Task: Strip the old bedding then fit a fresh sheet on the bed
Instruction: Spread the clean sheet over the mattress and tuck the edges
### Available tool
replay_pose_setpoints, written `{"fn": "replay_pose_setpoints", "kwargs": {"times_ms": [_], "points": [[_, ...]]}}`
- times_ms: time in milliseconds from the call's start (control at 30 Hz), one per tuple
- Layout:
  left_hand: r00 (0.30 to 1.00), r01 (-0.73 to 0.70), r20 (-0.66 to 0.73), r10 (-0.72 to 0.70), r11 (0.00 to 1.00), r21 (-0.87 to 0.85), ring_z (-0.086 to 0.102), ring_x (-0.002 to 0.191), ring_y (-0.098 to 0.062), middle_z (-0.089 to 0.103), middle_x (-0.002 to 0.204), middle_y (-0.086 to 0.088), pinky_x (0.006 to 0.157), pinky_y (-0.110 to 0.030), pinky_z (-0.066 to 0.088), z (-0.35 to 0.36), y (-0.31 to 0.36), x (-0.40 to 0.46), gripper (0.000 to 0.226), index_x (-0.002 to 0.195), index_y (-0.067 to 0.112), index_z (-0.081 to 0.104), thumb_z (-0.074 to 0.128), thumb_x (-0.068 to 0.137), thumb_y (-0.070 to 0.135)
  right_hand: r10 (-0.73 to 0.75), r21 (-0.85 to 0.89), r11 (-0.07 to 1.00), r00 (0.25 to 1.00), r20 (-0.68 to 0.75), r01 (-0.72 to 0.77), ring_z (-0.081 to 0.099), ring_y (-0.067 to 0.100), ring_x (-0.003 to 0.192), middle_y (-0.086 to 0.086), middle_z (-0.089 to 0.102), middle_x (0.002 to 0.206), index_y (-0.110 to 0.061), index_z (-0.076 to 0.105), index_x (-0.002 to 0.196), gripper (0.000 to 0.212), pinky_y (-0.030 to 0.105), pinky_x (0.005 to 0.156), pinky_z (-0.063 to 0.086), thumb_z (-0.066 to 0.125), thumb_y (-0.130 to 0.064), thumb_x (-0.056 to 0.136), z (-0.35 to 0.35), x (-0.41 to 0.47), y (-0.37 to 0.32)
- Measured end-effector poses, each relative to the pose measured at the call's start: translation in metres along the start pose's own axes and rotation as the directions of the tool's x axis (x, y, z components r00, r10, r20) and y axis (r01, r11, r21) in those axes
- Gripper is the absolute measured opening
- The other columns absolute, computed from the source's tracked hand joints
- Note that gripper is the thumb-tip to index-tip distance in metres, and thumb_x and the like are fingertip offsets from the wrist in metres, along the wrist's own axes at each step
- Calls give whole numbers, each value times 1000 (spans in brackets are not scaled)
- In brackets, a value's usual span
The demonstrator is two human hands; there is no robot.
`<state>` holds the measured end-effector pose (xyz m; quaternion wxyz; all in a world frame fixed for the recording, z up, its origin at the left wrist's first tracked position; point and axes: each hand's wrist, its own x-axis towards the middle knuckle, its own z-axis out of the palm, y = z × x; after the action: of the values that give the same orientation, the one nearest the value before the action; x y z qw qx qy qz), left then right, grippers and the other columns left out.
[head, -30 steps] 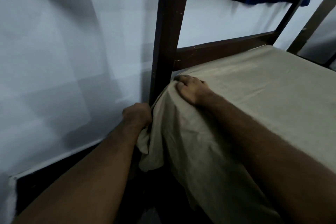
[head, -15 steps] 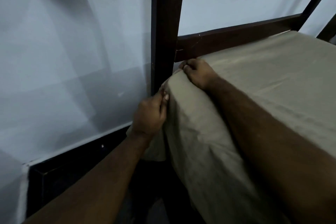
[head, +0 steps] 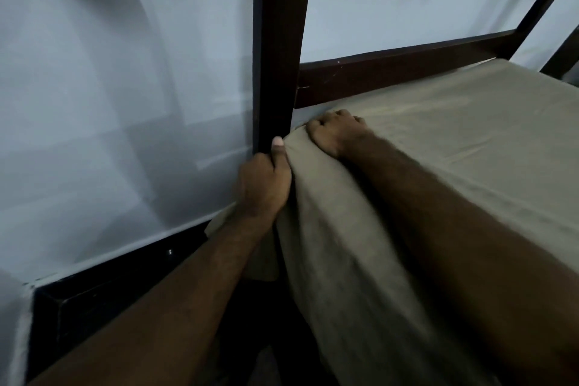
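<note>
**Sheet corner held at the bedpost: what may go wrong**

The left hand (head: 264, 185) is seen curled around a fold of the beige sheet (head: 438, 141), with the thumb raised against the dark wooden bedpost (head: 279, 47). The right hand (head: 336, 131) is laid on the top corner of the mattress, with its fingers bent down into the cloth; the cloth appears to be gripped there, though the fingertips are hidden.

The sheet is spread over the top of the bed and hangs down its near side. A loose flap hangs below the left hand, just beside the post.

Several risks can be judged from here. The cloth may be caught between the post and the mattress, because the corner is very tight there. If it is pulled hard, it could be torn or the corner could slip off again. The thumb may also be squeezed against the post. Wrinkles could be left on the side if the loose flap is not taken in.

Behind the bed, a wooden rail (head: 407, 69) and a white wall (head: 109, 88) are seen. No brand, label or writing can be read anywhere.
</note>
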<state>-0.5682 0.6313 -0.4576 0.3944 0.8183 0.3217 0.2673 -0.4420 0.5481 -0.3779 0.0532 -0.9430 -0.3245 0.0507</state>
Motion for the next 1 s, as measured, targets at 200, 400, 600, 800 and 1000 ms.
{"fn": "replay_pose_setpoints", "kwargs": {"times_ms": [200,400,600,800,1000], "points": [[963,180,211,-167,983,-45,56,122,-40,61,131,-28,99,-35,42,-4,2,7,74,125,-5,64,19,109,51,47,-88,995,991,123,-37,34,33,144,16,37,157,-17,45,146,53,53,118,21,19,-41,106,3,17,-16],[912,103,409,-29,982,-160,52,134,-33,57,142,-21,102,-27,38,-15,-20,-1,58,138,9,61,25,111,44,-30,-26,999,995,-100,28,17,28,152,6,19,166,-23,24,158,61,55,120,16,26,-47,101,29,-57,-37],[860,-156,462,215,974,-162,57,123,-16,63,132,-2,95,-18,41,-45,-56,-14,41,143,16,56,55,104,24,-209,-238,960,938,-275,145,38,34,144,19,38,157,-7,61,134,57,45,118,28,33,-22,87,133,-184,-63],[676,-613,625,391,769,181,63,97,-44,65,106,-32,92,-44,54,-31,-111,-29,47,99,-7,69,42,92,31,-89,3,996,992,-88,90,54,31,125,14,50,147,-6,51,143,60,38,107,43,57,-17,84,178,-185,-83],[590,-766,764,260,478,430,45,135,-38,48,145,-22,109,-45,40,-17,-108,0,54,135,6,60,35,104,43,104,-99,989,993,-46,-108,35,35,145,23,31,158,4,28,153,89,45,121,27,66,-40,86,216,-181,-82]]}}
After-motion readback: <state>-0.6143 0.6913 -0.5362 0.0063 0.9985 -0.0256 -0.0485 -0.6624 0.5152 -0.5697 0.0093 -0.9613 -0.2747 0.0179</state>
